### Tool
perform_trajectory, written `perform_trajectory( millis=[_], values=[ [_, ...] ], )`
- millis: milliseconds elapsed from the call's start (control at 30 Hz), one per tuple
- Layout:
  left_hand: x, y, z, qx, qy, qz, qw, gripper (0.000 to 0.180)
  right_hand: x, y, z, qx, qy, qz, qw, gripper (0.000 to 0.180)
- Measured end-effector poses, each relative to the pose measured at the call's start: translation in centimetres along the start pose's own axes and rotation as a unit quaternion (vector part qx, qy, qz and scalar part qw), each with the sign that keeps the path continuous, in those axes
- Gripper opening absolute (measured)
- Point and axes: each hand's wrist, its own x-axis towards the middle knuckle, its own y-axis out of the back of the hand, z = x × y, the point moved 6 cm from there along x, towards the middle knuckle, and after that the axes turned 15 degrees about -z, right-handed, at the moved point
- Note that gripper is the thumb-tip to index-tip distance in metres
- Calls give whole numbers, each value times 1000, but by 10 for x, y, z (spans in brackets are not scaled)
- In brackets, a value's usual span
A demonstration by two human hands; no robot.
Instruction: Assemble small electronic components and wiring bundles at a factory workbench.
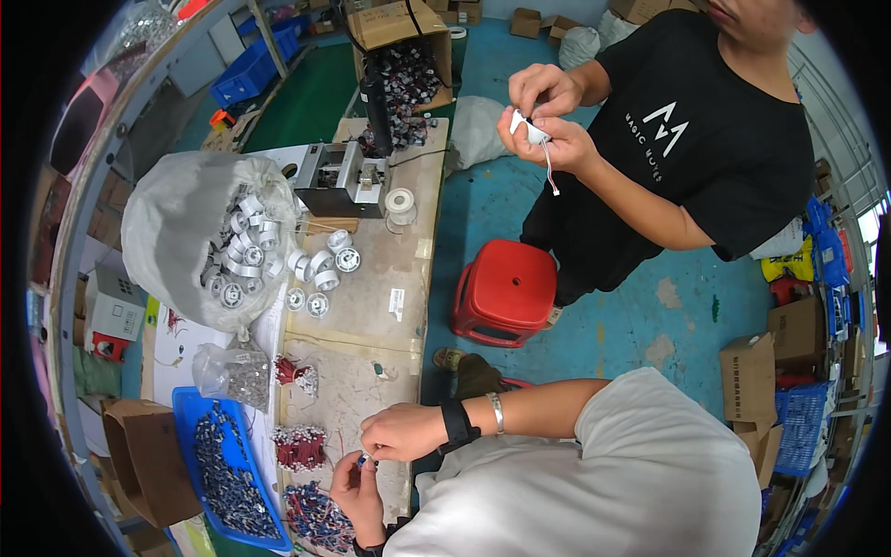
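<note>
We see our left hand and right hand meeting over the tabletop, fingertips pinched narrow on one tiny part. The part sits between both grips, at the fingertips; it is too small for us to tell its long axis or heading. Wired parts lie just left; a blue tray lies beyond.

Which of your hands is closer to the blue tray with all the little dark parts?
The left hand. It sits just right of the blue tray, beside the wire bundles. The right hand is higher and farther right, so farther from the tray.
</note>
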Motion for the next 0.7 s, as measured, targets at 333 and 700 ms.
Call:
perform_trajectory(
  millis=[333,700],
  values=[
    [-3,-2,3,13,-5,-4,1000,13,0,-4,1,-19,5,-17,1000,12],
    [-2,-3,4,12,-4,-5,1000,13,-2,-1,1,-9,7,4,1000,13]
  ],
)
